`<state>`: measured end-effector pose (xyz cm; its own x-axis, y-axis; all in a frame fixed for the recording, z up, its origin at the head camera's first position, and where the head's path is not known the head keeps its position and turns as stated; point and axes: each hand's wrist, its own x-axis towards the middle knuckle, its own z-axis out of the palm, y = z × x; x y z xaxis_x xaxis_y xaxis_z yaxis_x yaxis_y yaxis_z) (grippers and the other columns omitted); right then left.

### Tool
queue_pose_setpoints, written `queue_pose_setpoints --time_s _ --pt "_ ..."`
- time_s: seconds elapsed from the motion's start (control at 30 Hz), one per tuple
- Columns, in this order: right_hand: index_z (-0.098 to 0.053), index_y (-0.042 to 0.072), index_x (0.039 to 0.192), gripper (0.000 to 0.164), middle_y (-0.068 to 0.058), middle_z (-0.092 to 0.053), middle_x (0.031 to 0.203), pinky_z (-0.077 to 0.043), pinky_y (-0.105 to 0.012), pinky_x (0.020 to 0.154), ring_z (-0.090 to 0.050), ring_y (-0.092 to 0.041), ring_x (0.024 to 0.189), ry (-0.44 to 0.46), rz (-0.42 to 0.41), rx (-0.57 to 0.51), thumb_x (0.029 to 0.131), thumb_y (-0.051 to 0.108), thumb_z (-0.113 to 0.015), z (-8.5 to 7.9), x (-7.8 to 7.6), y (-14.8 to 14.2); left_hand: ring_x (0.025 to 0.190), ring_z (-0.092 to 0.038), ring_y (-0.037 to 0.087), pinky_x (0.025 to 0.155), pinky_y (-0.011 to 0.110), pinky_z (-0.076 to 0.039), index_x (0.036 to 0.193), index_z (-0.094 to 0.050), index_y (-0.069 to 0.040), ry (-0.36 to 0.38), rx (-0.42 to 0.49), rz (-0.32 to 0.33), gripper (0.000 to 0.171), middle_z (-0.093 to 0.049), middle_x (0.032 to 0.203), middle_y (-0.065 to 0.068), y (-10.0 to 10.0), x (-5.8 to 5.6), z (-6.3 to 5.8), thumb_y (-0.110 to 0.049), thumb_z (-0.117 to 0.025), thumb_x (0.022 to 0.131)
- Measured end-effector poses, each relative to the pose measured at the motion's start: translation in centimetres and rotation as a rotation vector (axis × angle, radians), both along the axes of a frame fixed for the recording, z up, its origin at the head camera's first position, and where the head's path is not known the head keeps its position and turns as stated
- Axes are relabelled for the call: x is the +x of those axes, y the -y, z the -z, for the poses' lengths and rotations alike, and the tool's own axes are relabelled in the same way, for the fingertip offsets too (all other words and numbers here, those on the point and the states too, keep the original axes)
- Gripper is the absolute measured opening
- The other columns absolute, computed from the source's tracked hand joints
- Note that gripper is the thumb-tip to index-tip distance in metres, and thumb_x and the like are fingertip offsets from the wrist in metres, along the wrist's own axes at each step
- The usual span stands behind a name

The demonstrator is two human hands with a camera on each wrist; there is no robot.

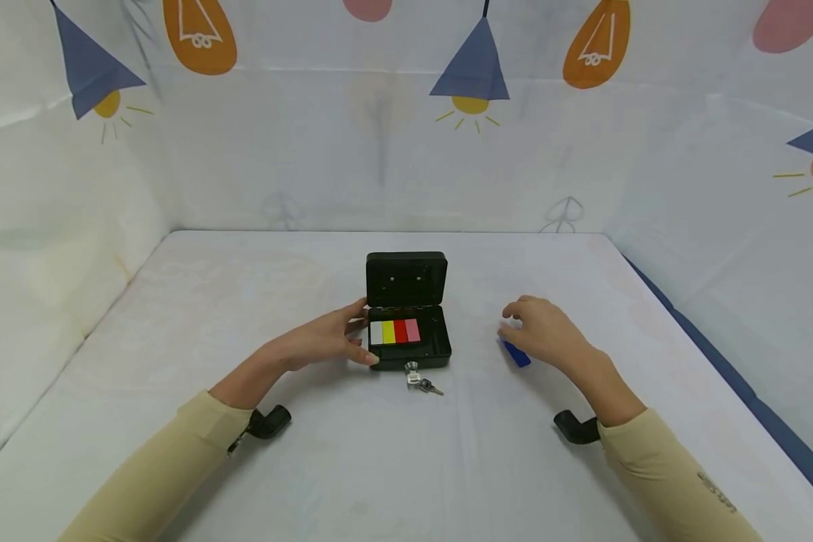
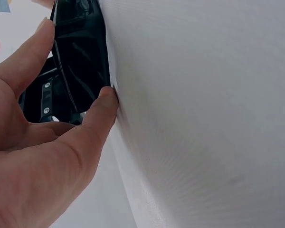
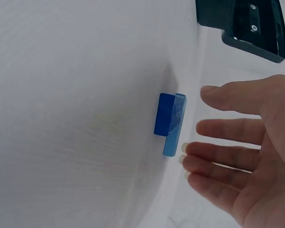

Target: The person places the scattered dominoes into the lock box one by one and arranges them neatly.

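Note:
A small black cash box [image 1: 440,331] stands with its lid [image 1: 406,280] raised. Inside, at the left, lie side by side a white block [image 1: 376,333], a yellow block [image 1: 388,332], a red block [image 1: 400,331] and a pink block [image 1: 412,330]. My left hand [image 1: 321,339] holds the box by its left side, thumb at the front corner and fingers farther back. Over at the right, my right hand [image 1: 545,331] hovers with loosely bent, spread fingers, holding nothing. Just beyond its fingertips, a dark blue block [image 3: 166,115] and a lighter blue piece [image 3: 175,130] lie together on the table.
Keys [image 1: 428,386] hang from the lock [image 1: 412,370] at the box's front. The white-covered table [image 1: 257,278] meets patterned white cloth [image 1: 298,150] behind it. Black wrist-worn devices [image 1: 269,422] sit beneath both forearms, and a dark blue strip [image 1: 711,361] runs along the right edge.

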<state>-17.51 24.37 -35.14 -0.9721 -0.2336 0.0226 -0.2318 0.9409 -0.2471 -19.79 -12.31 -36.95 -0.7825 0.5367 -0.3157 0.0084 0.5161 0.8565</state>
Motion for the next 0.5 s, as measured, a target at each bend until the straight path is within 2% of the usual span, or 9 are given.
queue_pose_setpoints --time_s 0.23,0.5 --pt "-0.069 -0.004 0.118 0.043 -0.024 -0.067 0.122 -0.052 -0.054 0.094 -0.063 -0.040 0.112 0.040 0.090 0.046 0.092 0.031 -0.067 0.27 0.35 -0.26 0.153 -0.026 0.030 0.120 0.052 -0.032 0.162 -0.002 -0.019 -0.005 -0.003 -0.001 0.117 -0.019 0.167 0.007 0.06 -0.02 0.01 -0.030 -0.083 0.079" --pt "-0.069 -0.004 0.117 0.049 -0.026 -0.067 0.121 -0.057 -0.048 0.081 -0.067 -0.030 0.093 0.083 0.125 0.039 0.090 0.036 -0.069 0.23 0.46 -0.29 0.153 -0.025 0.029 0.120 0.051 -0.032 0.162 -0.002 -0.019 -0.005 0.005 -0.003 0.117 -0.019 0.167 0.006 0.08 -0.01 0.10 -0.030 -0.084 0.079"
